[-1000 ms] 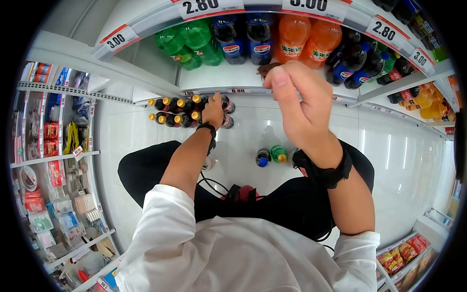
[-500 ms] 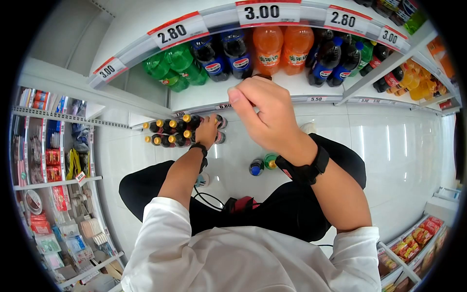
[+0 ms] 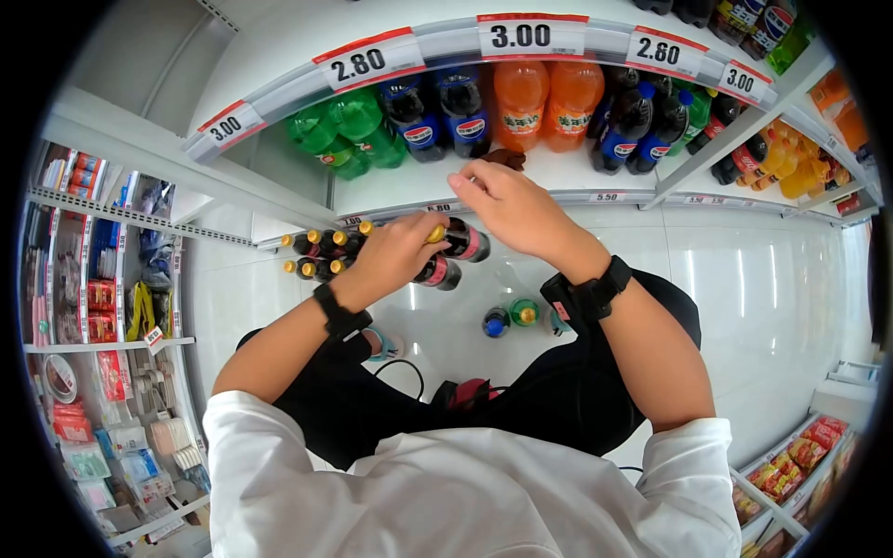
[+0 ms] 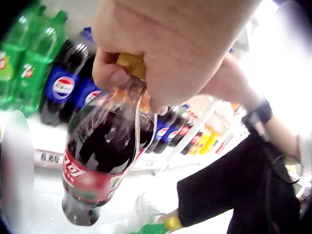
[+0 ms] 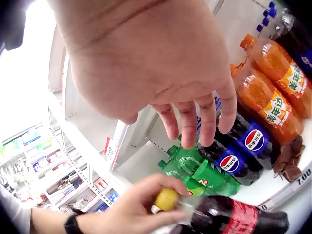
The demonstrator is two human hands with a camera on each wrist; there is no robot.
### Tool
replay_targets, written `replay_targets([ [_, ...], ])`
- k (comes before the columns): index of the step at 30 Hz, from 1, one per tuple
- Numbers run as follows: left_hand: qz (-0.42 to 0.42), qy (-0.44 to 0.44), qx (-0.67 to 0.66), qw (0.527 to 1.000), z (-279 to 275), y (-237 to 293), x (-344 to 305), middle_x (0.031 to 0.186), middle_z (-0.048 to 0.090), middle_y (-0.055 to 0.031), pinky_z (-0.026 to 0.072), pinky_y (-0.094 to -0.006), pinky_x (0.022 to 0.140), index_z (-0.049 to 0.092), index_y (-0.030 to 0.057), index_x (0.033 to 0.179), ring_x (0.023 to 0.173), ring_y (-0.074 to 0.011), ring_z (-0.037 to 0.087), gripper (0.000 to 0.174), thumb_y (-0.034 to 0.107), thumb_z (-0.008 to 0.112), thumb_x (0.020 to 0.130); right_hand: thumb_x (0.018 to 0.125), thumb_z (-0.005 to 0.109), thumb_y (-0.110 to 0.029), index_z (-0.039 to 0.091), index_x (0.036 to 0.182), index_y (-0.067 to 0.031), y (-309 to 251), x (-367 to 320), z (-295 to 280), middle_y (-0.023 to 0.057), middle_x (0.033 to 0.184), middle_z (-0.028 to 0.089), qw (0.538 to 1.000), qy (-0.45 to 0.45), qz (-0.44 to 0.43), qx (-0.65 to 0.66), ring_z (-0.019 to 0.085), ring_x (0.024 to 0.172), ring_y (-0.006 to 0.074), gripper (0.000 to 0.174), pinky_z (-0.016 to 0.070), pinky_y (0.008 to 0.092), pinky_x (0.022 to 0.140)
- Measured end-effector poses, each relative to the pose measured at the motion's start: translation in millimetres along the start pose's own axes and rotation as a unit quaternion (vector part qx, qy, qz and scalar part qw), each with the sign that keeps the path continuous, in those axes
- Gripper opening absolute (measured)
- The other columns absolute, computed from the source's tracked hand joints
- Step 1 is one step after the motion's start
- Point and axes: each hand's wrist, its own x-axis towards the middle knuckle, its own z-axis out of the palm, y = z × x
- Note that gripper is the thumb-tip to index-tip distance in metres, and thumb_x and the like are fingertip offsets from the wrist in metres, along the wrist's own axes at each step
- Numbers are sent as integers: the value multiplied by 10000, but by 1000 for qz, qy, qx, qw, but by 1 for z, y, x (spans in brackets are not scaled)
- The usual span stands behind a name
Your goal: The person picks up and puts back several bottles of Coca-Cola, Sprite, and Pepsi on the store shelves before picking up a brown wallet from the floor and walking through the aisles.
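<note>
My left hand pinches a cola bottle by its neck, just under the yellow cap. In the left wrist view this bottle hangs tilted below my fingers, its red label partly blurred. A second cola bottle shows close beside it, its upper part hidden by the hand. My right hand is held close to the right of the left one, in front of the shelf. In the right wrist view its fingers are spread, loosely bent, with nothing in them.
More yellow-capped cola bottles stand in rows on the floor at left. The lower shelf holds green, Pepsi and orange soda bottles, with a crumpled brown thing at its edge. A blue-capped bottle and green bottle stand between the legs.
The left hand has come up and rightward from the cola rows with a cola bottle. The right hand, bent and raised before, is lower now with its fingers straighter.
</note>
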Motion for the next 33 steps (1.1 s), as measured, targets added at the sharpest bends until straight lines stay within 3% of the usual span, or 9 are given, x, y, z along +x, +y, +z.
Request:
replay_targets([
  [6, 40, 58, -38, 997, -124, 81, 16, 989, 639, -110, 495, -353, 713, 576, 53, 1065, 852, -320, 620, 320, 72, 733, 787, 939, 446, -519, 606, 1056, -12, 60, 38, 7, 161, 987, 656, 976, -48, 122, 171, 622, 953, 260, 544, 449, 339, 845],
  [8, 78, 40, -35, 996, -164, 95, 22, 976, 614, -86, 478, -295, 738, 571, 38, 1062, 842, -230, 600, 328, 26, 732, 776, 915, 421, -590, 562, 1200, -41, 55, 34, 7, 148, 1145, 628, 867, -121, 316, 367, 590, 1065, 249, 635, 420, 418, 931],
  [10, 67, 30, -56, 996, -198, 116, 25, 984, 585, -60, 453, -245, 785, 567, 35, 1056, 866, -133, 544, 334, -3, 730, 767, 886, 375, -667, 442, 1395, -133, 22, 15, 1, 176, 1408, 449, 781, -265, 328, 461, 464, 1251, 349, 740, 328, 690, 951],
  [12, 94, 55, -71, 992, -215, 119, 31, 952, 579, -27, 442, -225, 758, 574, 55, 1057, 845, -93, 506, 360, -7, 747, 748, 870, 388, -687, 401, 1432, -169, 30, 8, 18, 150, 1434, 423, 630, -385, 288, 610, 437, 1277, 360, 765, 331, 721, 945],
  [13, 102, 76, -89, 988, -218, 119, 32, 933, 579, -7, 422, -192, 674, 573, 63, 1064, 787, -68, 506, 304, 94, 739, 811, 870, 388, -687, 401, 1432, -169, 29, 4, 24, 150, 1434, 423, 629, -392, 287, 607, 437, 1277, 360, 765, 331, 721, 945],
  [15, 87, 44, -48, 994, -234, 118, 35, 967, 588, -43, 435, -223, 744, 567, 76, 1085, 834, -144, 540, 331, 112, 751, 812, 869, 401, -685, 386, 1446, -174, 20, -1, 34, 142, 1431, 426, 411, -388, 291, 772, 437, 1279, 374, 771, 350, 741, 913],
  [22, 64, 28, -39, 997, -257, 100, 32, 928, 570, -28, 446, -245, 730, 554, 37, 1084, 832, -105, 527, 321, 122, 742, 839, 861, 441, -696, 357, 1466, -174, -25, 3, 12, 149, 1503, 320, 508, -387, 182, 748, 290, 1384, 382, 804, 233, 755, 990],
  [28, -90, 21, -178, 980, -266, 80, 43, 855, 516, 12, 422, -199, 662, 529, 35, 1099, 762, -51, 486, 255, 142, 666, 913, 865, 442, -662, 409, 1361, -45, -43, -8, 11, 160, 1481, 303, 463, -315, 213, 801, 276, 1379, 388, 793, 224, 751, 997],
  [33, -81, 12, -226, 971, -276, 78, 54, 842, 521, 17, 418, -188, 629, 527, 41, 1101, 741, -42, 489, 233, 139, 646, 926, 877, 427, -678, 342, 1473, -222, -54, -10, 2, 119, 1543, 260, 493, -332, 166, 787, 201, 1422, 384, 755, 142, 772, 1015],
])
